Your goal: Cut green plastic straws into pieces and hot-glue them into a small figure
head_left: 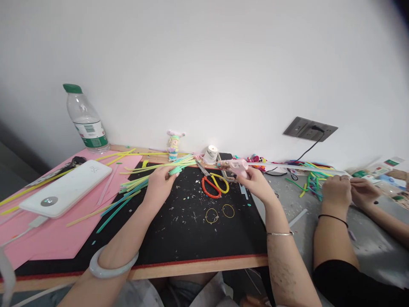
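Note:
My left hand (159,183) pinches a small mint-green fuzzy piece (175,171), its exact shape partly covered by the fingers. In my right hand (257,185) is a pale pink glue gun (239,166), its nozzle end pointing left toward the green piece but apart from it. Scissors (211,187) with one orange and one yellow handle loop lie between the hands on the black mat (191,243). Yellow, green and blue pipe cleaners (128,192) spread beneath and left of my left hand. Nearer me rest two thin rubber bands (228,210).
At left, a white power bank (67,187) lies on pink sheets (73,243), with a water bottle (87,123) behind. Against the wall stand a small fuzzy figure (173,147) and a white cup-like object (211,154). A co-worker's hands (337,192) work at right, below an outlet (309,129).

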